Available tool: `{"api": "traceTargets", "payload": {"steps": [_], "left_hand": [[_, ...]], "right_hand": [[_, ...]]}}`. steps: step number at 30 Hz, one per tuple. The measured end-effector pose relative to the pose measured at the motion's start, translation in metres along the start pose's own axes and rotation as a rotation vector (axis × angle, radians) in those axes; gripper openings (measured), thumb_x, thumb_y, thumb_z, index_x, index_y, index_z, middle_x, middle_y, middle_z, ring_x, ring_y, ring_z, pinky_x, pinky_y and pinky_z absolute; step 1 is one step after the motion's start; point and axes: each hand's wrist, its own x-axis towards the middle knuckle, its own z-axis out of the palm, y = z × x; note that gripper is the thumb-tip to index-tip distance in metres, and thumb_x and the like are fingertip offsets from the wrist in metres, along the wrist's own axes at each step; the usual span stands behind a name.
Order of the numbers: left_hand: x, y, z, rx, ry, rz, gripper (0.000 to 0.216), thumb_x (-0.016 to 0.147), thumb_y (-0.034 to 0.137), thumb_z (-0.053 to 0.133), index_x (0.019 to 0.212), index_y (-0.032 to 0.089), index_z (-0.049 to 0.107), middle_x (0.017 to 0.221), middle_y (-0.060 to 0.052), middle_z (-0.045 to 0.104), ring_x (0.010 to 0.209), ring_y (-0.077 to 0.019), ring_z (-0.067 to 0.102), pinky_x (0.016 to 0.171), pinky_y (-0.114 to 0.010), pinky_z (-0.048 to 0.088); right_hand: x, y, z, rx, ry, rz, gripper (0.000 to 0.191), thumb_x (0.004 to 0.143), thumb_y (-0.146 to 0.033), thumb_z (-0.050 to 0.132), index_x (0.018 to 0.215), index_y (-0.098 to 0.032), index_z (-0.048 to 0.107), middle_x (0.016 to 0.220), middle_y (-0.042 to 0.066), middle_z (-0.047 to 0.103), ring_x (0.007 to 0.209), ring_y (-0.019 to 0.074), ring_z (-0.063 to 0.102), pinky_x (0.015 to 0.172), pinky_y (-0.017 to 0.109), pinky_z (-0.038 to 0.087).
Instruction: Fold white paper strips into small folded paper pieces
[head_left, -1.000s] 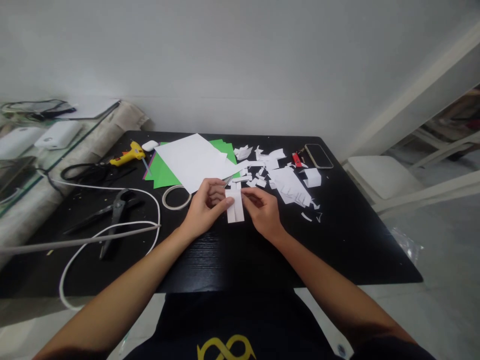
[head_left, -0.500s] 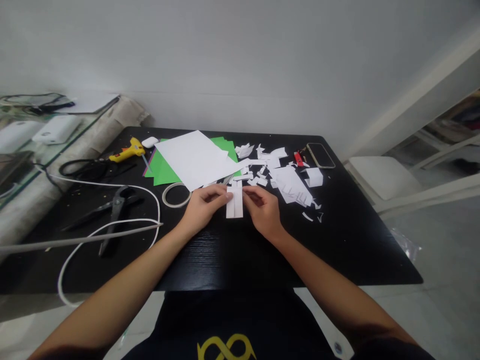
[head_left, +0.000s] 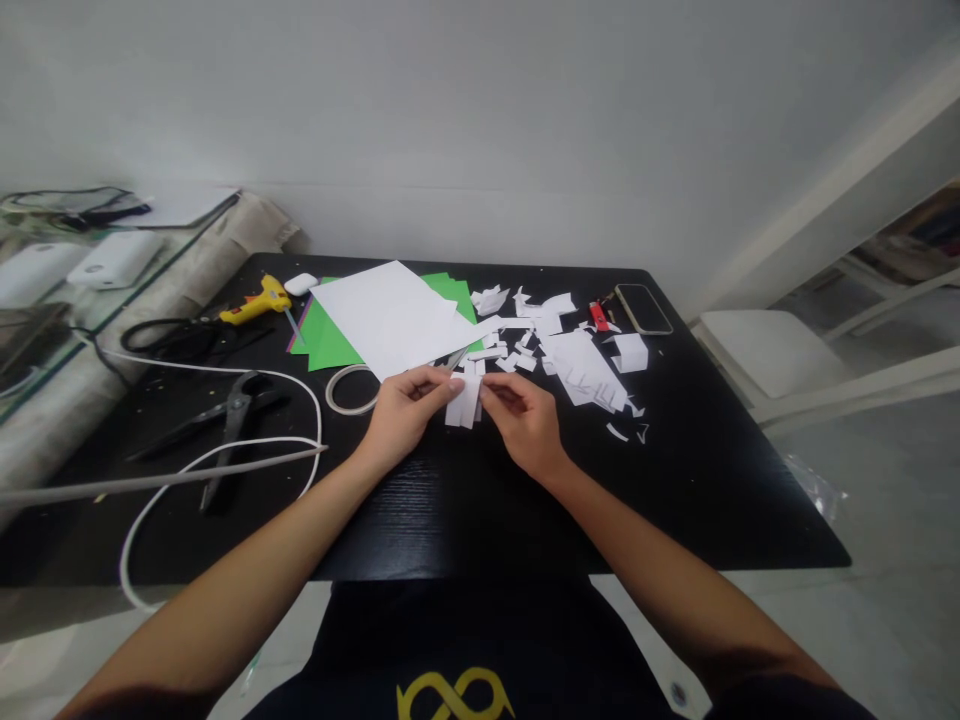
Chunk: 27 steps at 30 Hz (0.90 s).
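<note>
Both my hands meet over the middle of the black table [head_left: 465, 520]. My left hand [head_left: 409, 412] pinches the top left of a small folded white paper piece [head_left: 463, 402]. My right hand [head_left: 523, 418] pinches the same piece from the right. The paper hangs tilted between my fingers, just above the tabletop. A white sheet [head_left: 390, 315] lies over green sheets [head_left: 326, 340] just behind my hands. Several white paper scraps [head_left: 570, 365] are scattered to the right of it.
A tape ring [head_left: 349, 390] lies left of my hands. A yellow glue gun [head_left: 255, 303], black pliers [head_left: 225, 420] and a white cable [head_left: 210, 460] occupy the table's left side. A phone [head_left: 643, 309] and a small red object [head_left: 597, 317] lie far right. A white chair [head_left: 757, 355] stands beyond.
The paper piece has lifted slightly and tilted between my fingers. Both hands stay in nearly the same place.
</note>
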Motion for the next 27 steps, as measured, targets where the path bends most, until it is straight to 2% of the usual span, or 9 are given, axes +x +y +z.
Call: {"api": "traceTargets", "payload": {"steps": [2,8,18,27], "left_hand": [[-0.0002,0.0008,0.0001,0.005,0.005,-0.007,0.016,0.078,0.033,0.083,0.076,0.018,0.078,0.078,-0.003,0.075,0.07,-0.0151,0.064,0.069,-0.028,0.053],[-0.0004,-0.001,0.0004,-0.002,0.042,0.003,0.022,0.076,0.032,0.084,0.069,0.017,0.069,0.091,-0.005,0.076,0.078,-0.0154,0.067,0.074,-0.028,0.054],[-0.0024,-0.0023,0.0009,0.011,0.052,0.06,0.023,0.078,0.03,0.083,0.072,0.019,0.065,0.079,-0.003,0.074,0.067,-0.0135,0.064,0.065,-0.027,0.053],[-0.0028,-0.0033,0.0005,0.05,0.071,0.122,0.023,0.078,0.029,0.084,0.073,0.019,0.064,0.081,-0.003,0.074,0.072,-0.015,0.066,0.067,-0.029,0.054]], "right_hand": [[-0.0001,-0.0018,-0.0002,0.018,-0.005,0.01,0.014,0.088,-0.033,0.074,0.095,-0.021,0.076,0.094,0.005,0.08,0.088,0.0217,0.077,0.082,0.034,0.065],[-0.0007,-0.0051,-0.0008,0.011,-0.023,0.001,0.012,0.089,-0.032,0.073,0.095,-0.022,0.075,0.093,0.004,0.079,0.086,0.0204,0.077,0.081,0.033,0.065],[-0.002,-0.0049,-0.0003,0.032,-0.047,0.004,0.016,0.089,-0.036,0.073,0.097,-0.022,0.075,0.094,0.005,0.079,0.088,0.0205,0.076,0.085,0.036,0.065],[-0.0016,-0.0056,0.001,0.064,-0.042,0.047,0.019,0.086,-0.039,0.076,0.095,-0.023,0.076,0.094,0.004,0.079,0.087,0.0216,0.076,0.085,0.038,0.065]]}}
